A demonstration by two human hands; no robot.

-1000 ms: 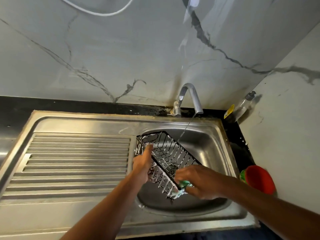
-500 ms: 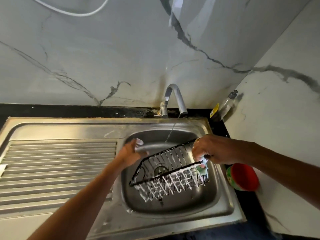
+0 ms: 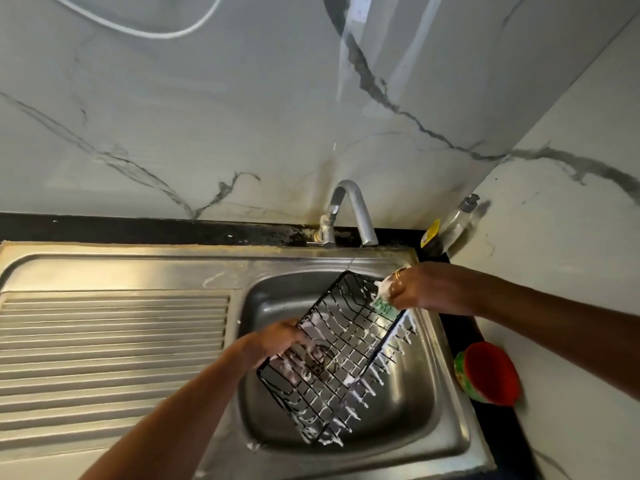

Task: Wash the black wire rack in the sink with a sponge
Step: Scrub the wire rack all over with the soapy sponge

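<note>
The fingers (image 3: 398,289) of the right hand (image 3: 426,289) are curled tight round a green sponge (image 3: 384,306) thick with white foam, pressing it against the far right corner of the black wire rack (image 3: 339,355). A gold ring (image 3: 399,273) sits on one of those fingers. The left hand (image 3: 277,341) comes in from the lower left, its fingers closed over the rack's left edge, about midway along.

The rack is held between both hands inside the basin of a stainless steel sink (image 3: 446,427), tilted, with its far corner raised toward the tap and its near corner low by the basin's front wall. White suds cling to many of its wires and hang in drips along the right side. The drain shows through the grid.

A curved metal tap (image 3: 356,209) stands behind the basin – a thin stream of water (image 3: 353,259) falls from it onto the rack's far corner. Left of the basin lies the ribbed steel drainboard (image 3: 114,341).

In the back right corner a clear pump bottle (image 3: 453,223) stands on the black countertop (image 3: 138,230); its yellow label is too small to read. Right of the sink sits a bowl (image 3: 491,372), red inside and green outside. Marble-look wall panels (image 3: 173,116) with dark veins rise behind, and a white cable (image 3: 145,31) loops at the top.
</note>
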